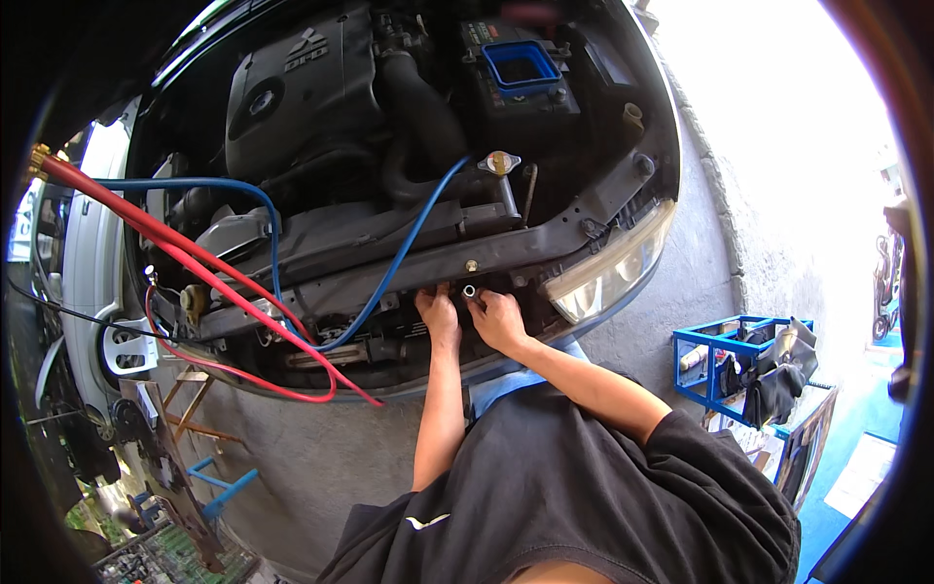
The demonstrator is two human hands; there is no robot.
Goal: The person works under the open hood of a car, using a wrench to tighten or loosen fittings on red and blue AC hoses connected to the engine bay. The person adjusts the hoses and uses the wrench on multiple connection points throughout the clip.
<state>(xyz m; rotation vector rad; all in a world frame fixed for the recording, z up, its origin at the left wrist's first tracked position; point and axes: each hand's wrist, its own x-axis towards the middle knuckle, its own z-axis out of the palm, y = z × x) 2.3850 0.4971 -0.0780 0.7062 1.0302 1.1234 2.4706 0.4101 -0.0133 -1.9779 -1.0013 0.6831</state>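
At the front of a car's open engine bay, both hands reach in below the dark radiator support bar (409, 275). My right hand (499, 319) is closed, its fingers around a small, round, silver metal piece (470, 290) with a dark centre, like a socket's end. Just left of it, my left hand (439, 313) has its fingers curled up against the lower side of the bar. What those fingertips grip, if anything, is hidden. A round bolt or plug (472, 266) sits on the bar right above the hands. The headlight (613, 268) is to the right.
Red hoses (224, 273) and a blue hose (394, 277) drape across the bay at left. Behind are the engine cover (306, 88), radiator cap (499, 164) and battery with a blue tray (522, 66). A blue metal rack (715, 355) stands at right, a rusty stand (195, 409) at left.
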